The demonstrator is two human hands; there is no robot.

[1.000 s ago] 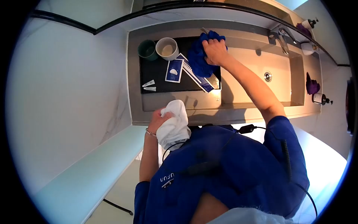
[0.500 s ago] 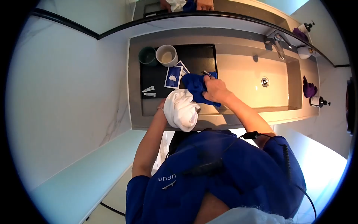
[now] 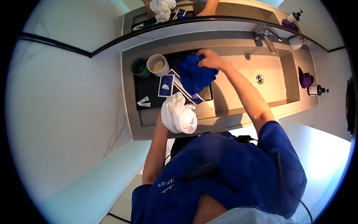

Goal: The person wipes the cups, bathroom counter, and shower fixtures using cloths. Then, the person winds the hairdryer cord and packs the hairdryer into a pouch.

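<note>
My right hand is closed on the upper edge of a crumpled blue cloth, which drapes over the right part of a black tray. At the near edge of the counter, my left hand holds a bundled white towel; its fingers are mostly hidden behind the towel. Between the two cloths lie a blue and white packet and a long comb packet, the latter partly under the blue cloth. Two small white tubes rest at the tray's left.
A green cup and a white cup stand at the tray's far left. To the right is a sink with a faucet. A purple cloth and a pump bottle sit on the right ledge. A mirror rises behind.
My right hand has moved away from me toward the mirror, pulling the blue cloth along and spreading it. More of the comb packet now shows. The white towel stays in my left hand.
</note>
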